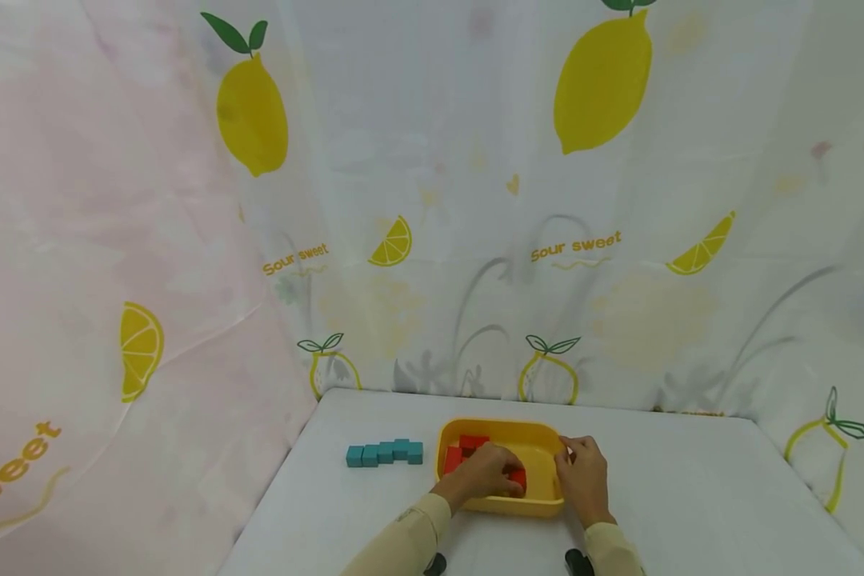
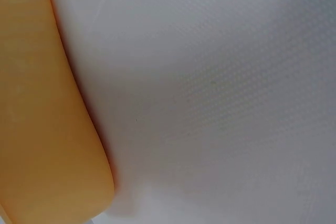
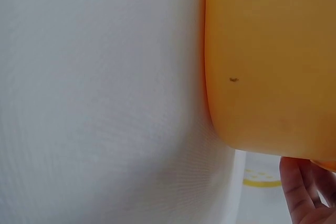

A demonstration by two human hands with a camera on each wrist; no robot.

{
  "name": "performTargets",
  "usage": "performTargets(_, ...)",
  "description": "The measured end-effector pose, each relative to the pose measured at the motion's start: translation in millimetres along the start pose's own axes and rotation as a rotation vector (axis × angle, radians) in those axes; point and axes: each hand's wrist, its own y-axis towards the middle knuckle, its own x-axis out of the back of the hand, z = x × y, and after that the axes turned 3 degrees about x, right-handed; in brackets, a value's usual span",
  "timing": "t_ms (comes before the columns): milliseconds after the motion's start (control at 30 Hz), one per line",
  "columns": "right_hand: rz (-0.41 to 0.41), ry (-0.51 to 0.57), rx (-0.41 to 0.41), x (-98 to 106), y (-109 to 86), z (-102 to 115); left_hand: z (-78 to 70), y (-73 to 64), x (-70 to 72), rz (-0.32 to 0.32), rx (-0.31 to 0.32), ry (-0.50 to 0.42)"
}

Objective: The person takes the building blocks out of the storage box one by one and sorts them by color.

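A yellow plastic tray point(image 1: 504, 506) stands on the table with several red blocks point(image 1: 454, 458) along its left side. My left hand point(image 1: 484, 472) reaches over the front wall, its fingers curled around a red block point(image 1: 518, 478) that is partly covered by them. At the tray's right end, my right hand point(image 1: 585, 478) grips the rim between thumb and fingers. The left wrist view has only the tray's outer wall point(image 2: 47, 108) and the tabletop. In the right wrist view, fingers point(image 3: 295, 187) touch the tray wall point(image 3: 278, 77) near its lower corner.
Left of the tray, several teal blocks point(image 1: 385, 454) sit side by side in an uneven row on the white table point(image 1: 691, 496). A lemon-print curtain point(image 1: 432, 200) hangs behind the table and along its left side. Two dark objects point(image 1: 578, 562) show beneath the wrists.
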Motion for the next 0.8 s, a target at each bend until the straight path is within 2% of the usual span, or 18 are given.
performTargets(167,-0.006,-0.007,0.014,1.2,-1.3,1.0,-4.2,-2.2,4.9,-0.015,-0.006,0.038)
performTargets(433,-0.001,-0.022,0.007,2.4,0.5,5.6,-6.7,-5.0,19.0,-0.082,-0.057,0.059)
performTargets(567,-0.004,-0.024,0.015,2.0,0.2,3.1,-6.2,-9.2,27.1,-0.114,-0.038,0.074)
performTargets(800,-0.038,-0.014,0.049,1.9,-0.8,3.1,-0.3,-20.2,41.4,-0.161,0.001,0.038)
